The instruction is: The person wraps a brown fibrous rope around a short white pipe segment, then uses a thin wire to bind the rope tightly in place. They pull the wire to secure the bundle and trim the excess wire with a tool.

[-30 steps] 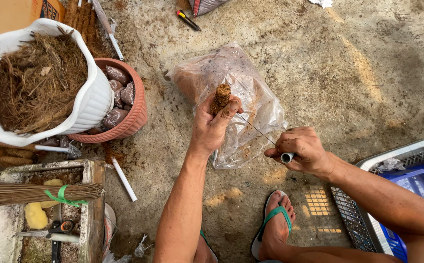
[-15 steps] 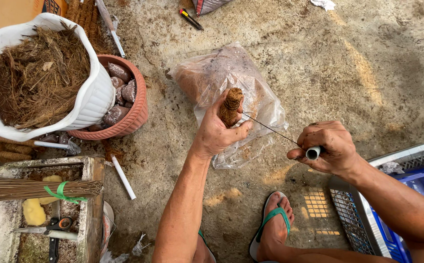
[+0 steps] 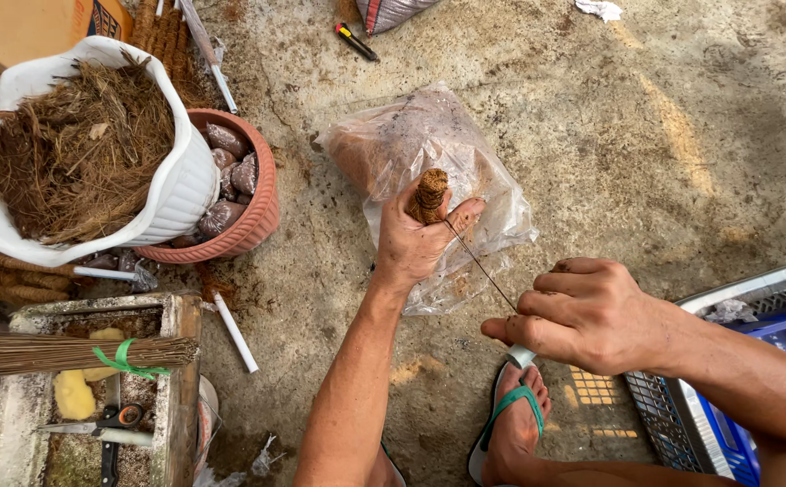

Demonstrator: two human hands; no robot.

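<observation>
**Wire pulled taut from the fibre roll**

At the far left, a white pot (image 3: 185, 180) full of dry brown fibre leans against a terracotta bowl (image 3: 262, 212) of dark lumps. Below them a concrete trough (image 3: 176, 397) holds a bundle of thin sticks (image 3: 50, 353) tied with green tape, and scissors (image 3: 95, 424). A white tube (image 3: 233, 332) lies on the ground beside it.

In the middle, the left hand (image 3: 415, 243) is closed around a small roll of coconut fibre (image 3: 430, 195), held upright over a clear plastic bag (image 3: 393, 144) of brown material. Compared with 1 second ago, the roll sits higher in the grip and the thumb now presses the thin wire (image 3: 481, 266) against it.

To the right, the right hand (image 3: 582, 311) is clenched on a pale spool (image 3: 521, 355). It has moved away from the roll and lower, so the wire runs longer and tighter; I judge the binding is being cinched.

A foot in a green flip-flop (image 3: 510, 419) lies directly under the right hand, and a blue crate (image 3: 753, 361) crowds its elbow side, limiting further pull.
</observation>
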